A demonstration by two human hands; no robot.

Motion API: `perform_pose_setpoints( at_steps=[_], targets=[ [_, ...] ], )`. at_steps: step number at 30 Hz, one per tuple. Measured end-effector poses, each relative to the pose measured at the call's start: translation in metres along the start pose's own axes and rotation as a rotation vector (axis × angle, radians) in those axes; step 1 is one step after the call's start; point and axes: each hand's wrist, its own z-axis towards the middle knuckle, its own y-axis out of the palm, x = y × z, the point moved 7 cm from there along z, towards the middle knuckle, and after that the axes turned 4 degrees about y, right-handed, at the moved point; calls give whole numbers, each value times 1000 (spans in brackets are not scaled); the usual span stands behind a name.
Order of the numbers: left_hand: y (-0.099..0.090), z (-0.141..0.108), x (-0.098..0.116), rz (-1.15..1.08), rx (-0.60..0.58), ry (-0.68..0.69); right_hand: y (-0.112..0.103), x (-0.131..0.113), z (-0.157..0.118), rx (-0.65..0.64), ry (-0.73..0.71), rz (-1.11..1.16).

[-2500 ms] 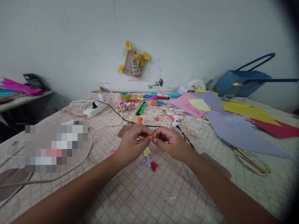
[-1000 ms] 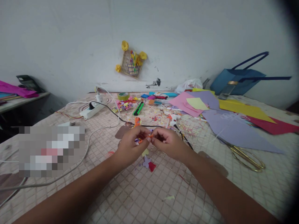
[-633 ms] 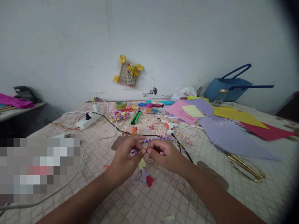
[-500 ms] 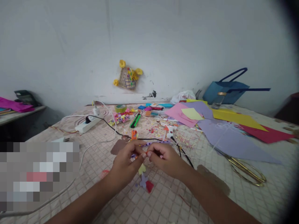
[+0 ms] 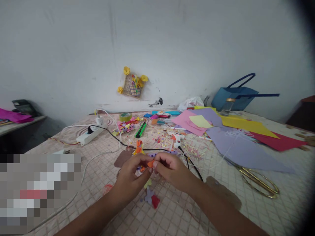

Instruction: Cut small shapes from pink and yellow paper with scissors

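A small orange paper piece (image 5: 150, 163) is pinched between the fingertips of my left hand (image 5: 133, 173) and my right hand (image 5: 172, 168). Both hands are closed and meet above the tiled-pattern tabletop. Beneath and behind them lie cut paper shapes: an orange one (image 5: 139, 146), a pale yellow one (image 5: 148, 183), a lilac one (image 5: 149, 196) and a red one (image 5: 155, 201). My fingers partly cover a purple dotted strip (image 5: 159, 153).
Behind my hands are a green cutter (image 5: 140, 129), a tape roll (image 5: 125, 117) and a white glue gun (image 5: 177, 141). A power strip (image 5: 90, 135) with cables is at left. Coloured paper sheets (image 5: 241, 149) and gold-handled scissors (image 5: 261, 182) lie at right, before a blue bag (image 5: 236, 98).
The orange paper piece now shows more between my fingertips, turned flatter toward me. My hands stay together, and the view has shifted slightly.
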Motion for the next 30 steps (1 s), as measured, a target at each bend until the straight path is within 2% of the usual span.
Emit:
perform_pose_setpoints(
  at_steps=[8,17,24,30],
  targets=[
    [-1,0,4,-37,-20,40,2,1,1,-48,19,145],
    [0,-1,1,-67,-31,-26,-1,4,1,-6,-12,37],
    [4,-4,-11,-348,39,-121,1,7,3,1,-2,3],
    [4,-3,-13,-376,62,-142,2,5,2,-18,7,-48]
  ],
)
